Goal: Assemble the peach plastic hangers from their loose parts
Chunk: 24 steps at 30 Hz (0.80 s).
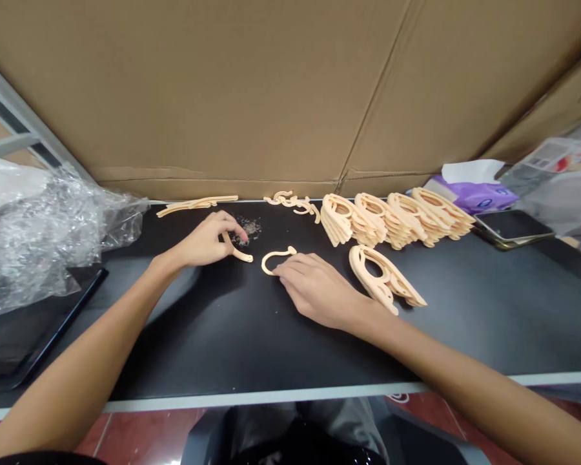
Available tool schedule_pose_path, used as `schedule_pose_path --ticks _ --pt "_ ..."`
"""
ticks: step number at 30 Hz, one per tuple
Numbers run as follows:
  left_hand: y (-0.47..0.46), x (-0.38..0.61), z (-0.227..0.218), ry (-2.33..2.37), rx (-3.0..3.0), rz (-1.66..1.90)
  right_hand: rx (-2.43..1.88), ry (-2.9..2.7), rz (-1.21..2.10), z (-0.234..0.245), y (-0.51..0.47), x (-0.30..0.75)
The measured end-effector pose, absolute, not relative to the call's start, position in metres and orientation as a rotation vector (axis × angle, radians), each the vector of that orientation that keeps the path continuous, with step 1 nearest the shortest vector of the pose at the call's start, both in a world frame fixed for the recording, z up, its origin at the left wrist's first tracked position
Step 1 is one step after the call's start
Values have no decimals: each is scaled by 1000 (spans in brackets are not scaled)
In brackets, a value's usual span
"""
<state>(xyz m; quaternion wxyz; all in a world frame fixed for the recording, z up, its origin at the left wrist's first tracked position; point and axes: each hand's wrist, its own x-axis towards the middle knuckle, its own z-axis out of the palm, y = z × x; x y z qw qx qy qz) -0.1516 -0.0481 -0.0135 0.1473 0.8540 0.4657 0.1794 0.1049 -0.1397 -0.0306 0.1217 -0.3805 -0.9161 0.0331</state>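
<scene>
My left hand pinches a cream plastic hanger arm, a narrow curved strip partly hidden by the fingers. Just to its right, a cream hanger hook curves out from the fingertips of my right hand, which grips its lower end. The hook and the arm are apart. Beyond my left hand lies a small heap of tiny, pale bits, too small to name. Right of my right hand rest some folded hangers, lying on one another.
Along the back lie loose hanger arms, loose hooks and stacked folded hangers. At the right are a purple tissue pack and a phone. Bubble wrap covers part of a dark tray-like object at left.
</scene>
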Motion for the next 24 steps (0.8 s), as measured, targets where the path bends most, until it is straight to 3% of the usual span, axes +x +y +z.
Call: schedule_pose_path --ticks 5,16,24 --pt "-56 -147 -9 1278 2444 248 -1212 -2560 41 -23 -138 116" --pt "-70 -123 -10 1279 2298 537 -1252 -2562 116 -32 -142 105" --pt "-71 -118 -18 1339 2239 533 -1341 -2557 110 -26 -143 104"
